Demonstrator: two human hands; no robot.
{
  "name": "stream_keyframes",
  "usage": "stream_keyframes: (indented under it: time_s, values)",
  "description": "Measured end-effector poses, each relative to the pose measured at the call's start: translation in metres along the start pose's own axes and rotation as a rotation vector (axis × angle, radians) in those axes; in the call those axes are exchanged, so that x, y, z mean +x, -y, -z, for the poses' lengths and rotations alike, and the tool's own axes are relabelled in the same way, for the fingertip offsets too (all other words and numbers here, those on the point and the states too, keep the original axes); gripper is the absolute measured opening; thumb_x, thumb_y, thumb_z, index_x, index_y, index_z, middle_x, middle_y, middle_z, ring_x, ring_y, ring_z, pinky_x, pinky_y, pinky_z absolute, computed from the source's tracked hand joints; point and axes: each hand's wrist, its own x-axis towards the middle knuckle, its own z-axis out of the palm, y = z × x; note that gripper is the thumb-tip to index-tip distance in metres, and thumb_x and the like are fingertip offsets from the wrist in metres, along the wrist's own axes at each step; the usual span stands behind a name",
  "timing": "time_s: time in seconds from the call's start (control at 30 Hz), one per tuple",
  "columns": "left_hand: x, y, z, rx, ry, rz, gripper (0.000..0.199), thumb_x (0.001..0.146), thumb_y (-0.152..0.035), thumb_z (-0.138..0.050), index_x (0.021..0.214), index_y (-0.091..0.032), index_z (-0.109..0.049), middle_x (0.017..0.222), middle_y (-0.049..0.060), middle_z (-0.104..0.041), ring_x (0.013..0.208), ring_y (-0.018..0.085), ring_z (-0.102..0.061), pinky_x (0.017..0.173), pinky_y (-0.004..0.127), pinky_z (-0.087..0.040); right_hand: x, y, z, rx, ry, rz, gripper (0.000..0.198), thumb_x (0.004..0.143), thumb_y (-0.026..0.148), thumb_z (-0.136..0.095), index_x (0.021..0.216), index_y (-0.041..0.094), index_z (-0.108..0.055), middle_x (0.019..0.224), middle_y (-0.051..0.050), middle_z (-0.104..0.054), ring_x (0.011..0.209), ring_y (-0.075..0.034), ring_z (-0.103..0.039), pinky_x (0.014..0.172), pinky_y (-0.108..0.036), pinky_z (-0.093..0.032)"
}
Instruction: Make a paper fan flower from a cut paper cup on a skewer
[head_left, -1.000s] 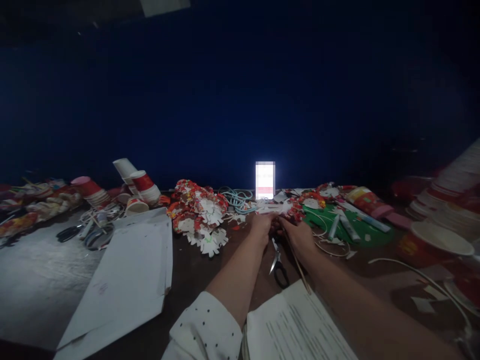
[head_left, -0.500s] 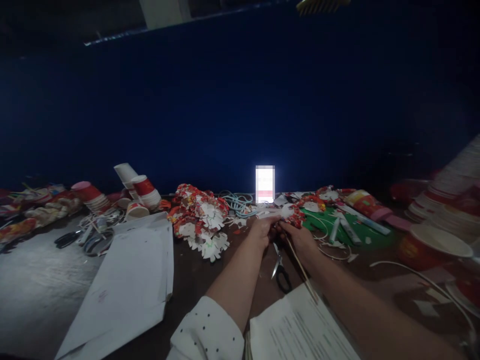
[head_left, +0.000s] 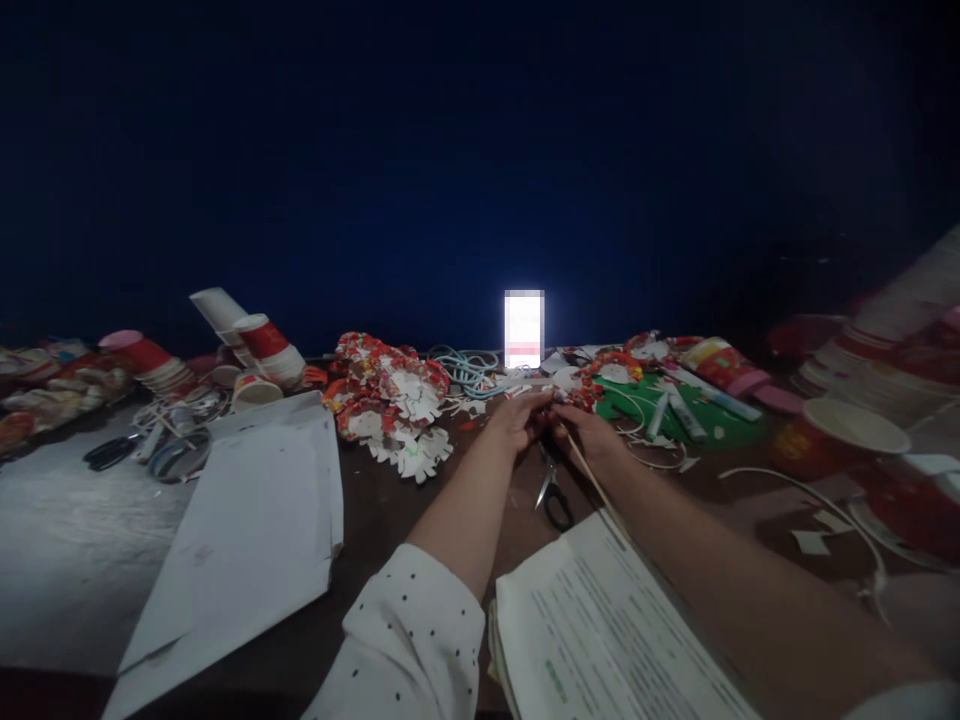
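Observation:
Out in front, over the dark table, my two hands meet with their fingers closed together. My right hand (head_left: 592, 436) grips a thin tan stick (head_left: 587, 470) that slants down toward a printed sheet. Against it, my left hand (head_left: 523, 418) pinches something I cannot make out; the fingertips are hidden and dim. A red and white cut-paper piece (head_left: 585, 390) shows just beyond the fingers, and whether they touch it is unclear. Below the hands lie black-handled scissors (head_left: 556, 503), with part of them covered by the hands.
Printed sheets (head_left: 592, 620) lie nearest me. At left are white card sheets (head_left: 247, 520), cut-paper flowers (head_left: 409, 400) and stacked paper cups (head_left: 270, 350). A lit phone screen (head_left: 523, 330) stands behind my hands. Glue tubes (head_left: 684, 412) rest on green paper (head_left: 727, 432); a red tub (head_left: 840, 440) stands right.
The view has tilted down, so the table and its things sit higher at the sides and more of the printed sheet shows. Both hands stay together, with the stick still in the right.

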Motion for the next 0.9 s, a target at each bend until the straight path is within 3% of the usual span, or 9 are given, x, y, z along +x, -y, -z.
stream_keyframes:
  time_s: [0.3, 0.5, 0.9]
  values:
    - [0.001, 0.003, 0.005, -0.032, 0.095, -0.076, 0.011, 0.077, -0.004, -0.072, 0.075, -0.012, -0.066, 0.070, 0.000, -0.063, 0.060, 0.006, -0.057, 0.058, 0.016, -0.047, -0.002, 0.006, -0.001, 0.125, 0.066, -0.132, 0.017, 0.075, -0.003, -0.061, 0.078, 0.014, -0.066, 0.064, 0.001, -0.065, 0.049, -0.004, -0.058, 0.036, -0.005, -0.038]
    - [0.007, 0.006, 0.011, -0.012, 0.127, -0.137, 0.019, 0.068, -0.007, -0.081, 0.071, -0.011, -0.063, 0.065, -0.001, -0.060, 0.056, 0.005, -0.055, 0.056, 0.017, -0.046, -0.001, 0.005, 0.002, 0.093, 0.118, -0.126, 0.017, 0.074, -0.001, -0.063, 0.077, 0.015, -0.064, 0.064, 0.002, -0.063, 0.049, -0.004, -0.057, 0.036, -0.005, -0.038]
    - [0.012, 0.006, 0.013, -0.025, 0.112, -0.153, 0.020, 0.068, -0.010, -0.083, 0.069, -0.012, -0.062, 0.064, -0.002, -0.061, 0.055, 0.005, -0.055, 0.058, 0.017, -0.045, -0.001, 0.006, -0.001, 0.100, 0.062, -0.153, 0.016, 0.074, -0.001, -0.066, 0.078, 0.014, -0.065, 0.067, 0.000, -0.066, 0.052, -0.004, -0.061, 0.040, -0.004, -0.044]
